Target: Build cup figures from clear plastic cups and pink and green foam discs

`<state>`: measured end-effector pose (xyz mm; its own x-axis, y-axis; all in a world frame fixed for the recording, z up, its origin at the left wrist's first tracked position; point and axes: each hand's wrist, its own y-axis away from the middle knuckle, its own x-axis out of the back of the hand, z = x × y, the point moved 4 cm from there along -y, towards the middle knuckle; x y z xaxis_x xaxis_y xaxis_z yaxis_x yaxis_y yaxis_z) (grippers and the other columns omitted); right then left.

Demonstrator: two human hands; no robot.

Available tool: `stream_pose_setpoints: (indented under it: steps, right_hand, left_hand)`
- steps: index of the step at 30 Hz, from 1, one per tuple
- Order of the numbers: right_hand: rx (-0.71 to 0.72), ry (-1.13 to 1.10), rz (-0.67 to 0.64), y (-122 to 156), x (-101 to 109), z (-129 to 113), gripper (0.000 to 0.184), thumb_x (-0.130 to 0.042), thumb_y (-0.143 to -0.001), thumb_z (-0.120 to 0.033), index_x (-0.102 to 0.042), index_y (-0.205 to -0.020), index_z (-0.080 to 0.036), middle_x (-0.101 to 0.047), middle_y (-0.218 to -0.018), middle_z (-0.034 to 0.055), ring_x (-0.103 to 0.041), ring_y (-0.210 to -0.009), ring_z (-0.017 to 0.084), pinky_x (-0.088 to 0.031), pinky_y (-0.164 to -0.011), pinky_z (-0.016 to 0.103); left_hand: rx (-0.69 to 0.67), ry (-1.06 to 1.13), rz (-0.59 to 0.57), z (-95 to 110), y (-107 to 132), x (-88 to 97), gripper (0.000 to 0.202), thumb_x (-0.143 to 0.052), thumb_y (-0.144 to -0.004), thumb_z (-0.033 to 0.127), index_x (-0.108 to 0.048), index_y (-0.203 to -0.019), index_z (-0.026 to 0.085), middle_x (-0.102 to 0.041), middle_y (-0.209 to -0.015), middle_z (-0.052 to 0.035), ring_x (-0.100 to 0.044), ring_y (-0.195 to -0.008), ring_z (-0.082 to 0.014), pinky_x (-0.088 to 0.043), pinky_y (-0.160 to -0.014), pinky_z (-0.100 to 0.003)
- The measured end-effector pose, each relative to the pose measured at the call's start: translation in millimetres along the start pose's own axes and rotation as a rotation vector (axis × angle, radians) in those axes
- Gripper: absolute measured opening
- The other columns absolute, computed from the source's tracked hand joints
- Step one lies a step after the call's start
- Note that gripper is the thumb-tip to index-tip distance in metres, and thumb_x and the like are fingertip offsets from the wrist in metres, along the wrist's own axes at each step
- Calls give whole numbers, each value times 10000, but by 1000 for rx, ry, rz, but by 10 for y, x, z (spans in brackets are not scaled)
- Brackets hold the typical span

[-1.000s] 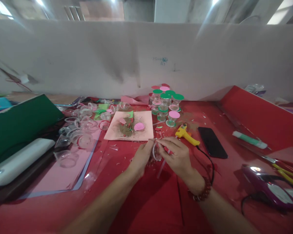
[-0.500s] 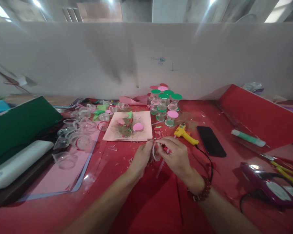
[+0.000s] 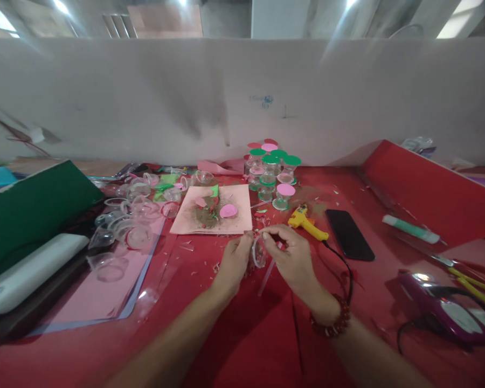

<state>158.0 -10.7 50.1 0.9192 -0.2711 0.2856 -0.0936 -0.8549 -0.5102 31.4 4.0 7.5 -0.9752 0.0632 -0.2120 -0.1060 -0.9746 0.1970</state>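
Note:
Between my two hands is a small clear plastic cup (image 3: 260,254), turned on its side with its rim toward the right. My left hand (image 3: 235,260) is closed on the cup's left side. The fingers of my right hand (image 3: 290,252) are pinched at the upper edge of the rim; whether they hold a small scrap there is too small to make out. A translucent glue stick (image 3: 267,277) lies on the red table (image 3: 242,345) just under my right hand. Beyond that hand rests a yellow hot glue gun (image 3: 308,222) with a black cord.
Stacked cups with green and pink discs (image 3: 269,172) stand behind. Pink paper sheets (image 3: 242,207) hold brown powder and a pink disc. Loose clear cups (image 3: 135,226) crowd the left. On the right lie a black phone (image 3: 350,234), a glue tube (image 3: 411,228) and yellow-handled scissors (image 3: 469,280).
My right hand's fingers have shifted slightly away from the cup, leaving more of its rim in sight. My left hand stays almost in place.

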Motion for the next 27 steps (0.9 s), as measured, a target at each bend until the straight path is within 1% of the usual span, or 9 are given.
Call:
stream_pose_setpoints:
  steps: [4,8,10,13,15,18,20,23,27]
  right_hand:
    - [-123,-122,0,1,-16,19,125,-593,-851,-258,-690,-820,-187,-695,-772,16,-623,-697,144,-493,-661,253]
    - [-256,-289,1,-19,-32,101,130,-616,-833,-299,-685,-819,-190,-674,-758,7,-603,-687,137,-480,-652,250]
    - [-315,-403,60,-56,1,173,124,-610,-833,-301,-671,-805,-196,-645,-718,-10,-583,-661,123,-472,-643,241]
    - [-340,-520,163,-117,80,259,137,-613,-828,-314,-642,-766,-196,-618,-697,-20,-564,-638,112,-471,-632,234]
    - [-352,-494,148,-133,95,280,153,-619,-831,-341,-644,-795,-194,-629,-709,-15,-573,-637,117,-479,-630,242]
    - [-352,-363,44,-108,52,266,199,-620,-839,-383,-649,-804,-189,-635,-678,-9,-583,-623,130,-483,-622,255]
    - [-318,-257,-9,-79,16,243,195,-633,-830,-377,-655,-796,-186,-652,-691,2,-596,-644,142,-486,-635,265]
    - [-238,-135,-5,-52,1,207,147,-643,-818,-320,-676,-860,-183,-705,-820,36,-639,-744,167,-500,-700,284]
    - [-156,-55,-10,-45,5,155,160,-590,-863,-294,-695,-925,-191,-732,-915,58,-667,-827,183,-510,-713,282]
  left_hand:
    - [-28,-2,17,-10,3,9,405,-536,-831,512,-522,-605,177,-462,-499,31,-359,-453,-99,-299,-459,-228]
    - [-42,61,29,6,9,2,394,-547,-821,508,-549,-608,176,-494,-503,25,-387,-454,-104,-334,-464,-227]
    - [-50,116,67,42,10,14,379,-545,-814,496,-564,-615,174,-531,-533,15,-428,-479,-108,-363,-483,-222]
    - [-70,155,114,107,5,39,341,-547,-796,473,-584,-642,171,-576,-588,9,-471,-519,-108,-375,-498,-208]
    - [-68,156,123,127,-2,49,326,-559,-782,468,-582,-645,173,-573,-589,15,-462,-518,-103,-370,-496,-203]
    - [-61,169,109,120,-13,43,329,-568,-776,462,-574,-628,168,-581,-596,12,-445,-515,-97,-369,-501,-207]
    - [-77,175,86,113,-20,30,334,-572,-777,451,-575,-615,159,-590,-599,6,-453,-522,-95,-379,-517,-207]
    - [-66,175,75,94,-32,23,351,-580,-775,459,-581,-605,151,-596,-589,-4,-478,-522,-99,-394,-523,-209]
    - [30,190,72,36,-41,31,353,-584,-771,485,-601,-639,157,-586,-567,1,-477,-471,-108,-393,-471,-222]
